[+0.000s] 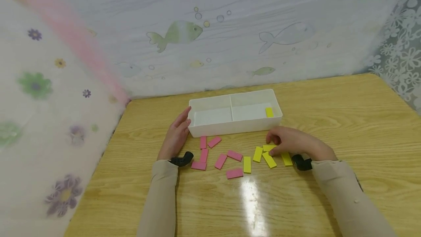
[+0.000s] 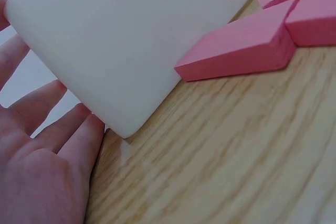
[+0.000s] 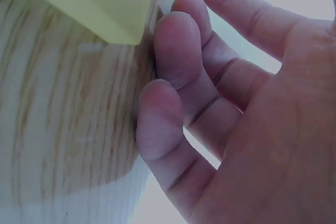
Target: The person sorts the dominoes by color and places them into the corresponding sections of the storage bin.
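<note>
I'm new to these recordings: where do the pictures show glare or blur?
Head view: a bright streak of glare on the wooden table, and a blurred pink streak at upper left. Right wrist view: the yellow rectangular block looks soft, very close. Left wrist view: the white plastic tray looks washed out.

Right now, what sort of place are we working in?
Probably a home or makeshift tabletop setup: a wooden table screened by fish-print and floral cloths, with a white tray and coloured blocks.

1. A home-like corner is showing — a wood-grain table [image 1: 345, 127] is standing against fish-print curtains [image 1: 230, 36].
2. Flowered cloth [image 1: 42, 112] is hanging at one side — lace [image 1: 402, 54] at the other.
</note>
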`<state>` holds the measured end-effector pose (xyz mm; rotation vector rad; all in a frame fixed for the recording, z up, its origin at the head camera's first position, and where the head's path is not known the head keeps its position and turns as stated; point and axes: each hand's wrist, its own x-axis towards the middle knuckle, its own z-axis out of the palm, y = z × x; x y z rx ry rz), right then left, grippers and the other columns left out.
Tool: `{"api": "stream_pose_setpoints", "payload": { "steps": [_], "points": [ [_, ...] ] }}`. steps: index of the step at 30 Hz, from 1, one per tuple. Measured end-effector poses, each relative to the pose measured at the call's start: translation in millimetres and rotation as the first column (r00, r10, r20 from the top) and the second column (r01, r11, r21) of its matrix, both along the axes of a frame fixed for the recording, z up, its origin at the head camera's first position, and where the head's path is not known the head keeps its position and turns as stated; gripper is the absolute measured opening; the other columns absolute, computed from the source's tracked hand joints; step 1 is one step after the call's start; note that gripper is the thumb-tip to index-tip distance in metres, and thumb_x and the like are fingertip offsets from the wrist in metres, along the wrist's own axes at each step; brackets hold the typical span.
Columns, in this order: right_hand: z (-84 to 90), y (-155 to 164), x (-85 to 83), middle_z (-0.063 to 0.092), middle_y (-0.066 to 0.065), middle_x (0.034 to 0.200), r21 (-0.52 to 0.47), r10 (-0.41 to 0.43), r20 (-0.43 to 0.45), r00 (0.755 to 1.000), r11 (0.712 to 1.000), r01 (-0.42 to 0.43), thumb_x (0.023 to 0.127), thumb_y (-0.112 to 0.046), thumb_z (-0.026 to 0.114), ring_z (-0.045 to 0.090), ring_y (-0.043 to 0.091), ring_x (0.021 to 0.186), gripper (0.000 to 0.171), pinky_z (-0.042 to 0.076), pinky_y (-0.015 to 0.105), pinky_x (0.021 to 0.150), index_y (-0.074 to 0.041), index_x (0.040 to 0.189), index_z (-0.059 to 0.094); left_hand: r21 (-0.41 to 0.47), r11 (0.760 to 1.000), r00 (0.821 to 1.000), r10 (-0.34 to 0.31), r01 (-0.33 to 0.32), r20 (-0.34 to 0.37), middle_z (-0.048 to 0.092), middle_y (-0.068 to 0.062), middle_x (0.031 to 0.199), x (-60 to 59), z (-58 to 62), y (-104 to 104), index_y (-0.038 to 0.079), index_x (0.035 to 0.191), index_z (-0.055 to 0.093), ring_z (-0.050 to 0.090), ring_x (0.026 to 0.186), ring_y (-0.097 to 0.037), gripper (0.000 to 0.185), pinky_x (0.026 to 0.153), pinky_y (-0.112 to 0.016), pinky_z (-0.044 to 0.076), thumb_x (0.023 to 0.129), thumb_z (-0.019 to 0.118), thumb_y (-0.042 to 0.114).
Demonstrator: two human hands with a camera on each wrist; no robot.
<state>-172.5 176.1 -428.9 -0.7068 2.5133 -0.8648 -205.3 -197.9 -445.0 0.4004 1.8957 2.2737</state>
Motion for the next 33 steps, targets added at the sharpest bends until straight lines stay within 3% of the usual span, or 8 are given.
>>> {"api": "stream_pose_setpoints", "payload": {
  "steps": [7, 17, 33],
  "points": [
    [-3.3, -1, -0.7, 0.047, 0.000, 0.076, 0.015, -0.014, -0.006, 1.000, 1.000, 0.014, 0.076, -0.022, 0.071, 0.043, 0.015, 0.068, 0.025, 0.036, 0.030, 0.061, -0.012, 0.092, 0.056, 0.003, 1.000, 1.000, 0.008, -0.008, 0.012, 0.017, 0.003, 0.146, 0.6, -1.5, 0, 0.014, 0.140, 0.030, 0.011, 0.134, -0.020, 0.046, 0.106, -0.039, 0.014, 0.096, 0.039, 0.011],
    [-3.0, -1, -0.6, 0.048, 0.000, 0.076, 0.021, -0.040, -0.021, 0.999, 0.999, 0.040, 0.076, -0.022, 0.071, 0.043, 0.015, 0.068, 0.021, 0.036, 0.030, 0.061, -0.011, 0.088, 0.057, 0.020, 1.000, 1.000, 0.014, -0.015, 0.011, 0.015, 0.001, 0.147, -8.1, -12.5, -3, 0.010, 0.141, 0.025, 0.010, 0.134, -0.021, 0.046, 0.106, -0.039, 0.015, 0.096, 0.035, 0.007],
    [-1.5, -4, 0.0, 0.049, -0.001, 0.073, 0.061, -0.061, -0.060, 0.996, 0.996, 0.064, 0.075, -0.025, 0.071, 0.044, 0.014, 0.066, 0.022, 0.037, 0.029, 0.061, -0.012, 0.084, 0.056, 0.034, 0.999, 1.000, 0.021, -0.021, 0.015, 0.019, 0.003, 0.146, -8.2, -13.9, -4, 0.011, 0.141, 0.027, 0.015, 0.133, -0.021, 0.047, 0.105, -0.040, 0.018, 0.096, 0.040, 0.009]
  ]
}}
